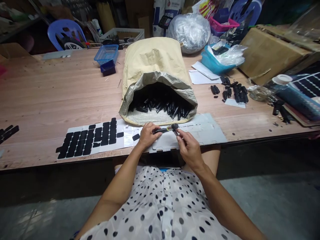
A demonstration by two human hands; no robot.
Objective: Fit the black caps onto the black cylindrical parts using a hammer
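Observation:
My left hand (148, 134) is closed around a slim black part (161, 130) lying crosswise at the table's front edge. My right hand (188, 150) pinches the rounded black end of a part (174, 127) that meets the first one. Both hands hover over a pale grey backing sheet (207, 130). Just behind them an open woven sack (157, 76) lies on its side, full of several black parts (162, 106). Left of my hands a white sheet carries rows of black rectangular stickers (87, 140); one loose sticker (136, 137) sits beside my left hand.
A group of black parts (233, 91) lies at the right, with papers, a blue tray (215, 63), a cardboard box (270, 53) and a bottle (292, 93). A blue basket (107, 54) stands at the back left. More black strips (8, 131) lie at the far left edge.

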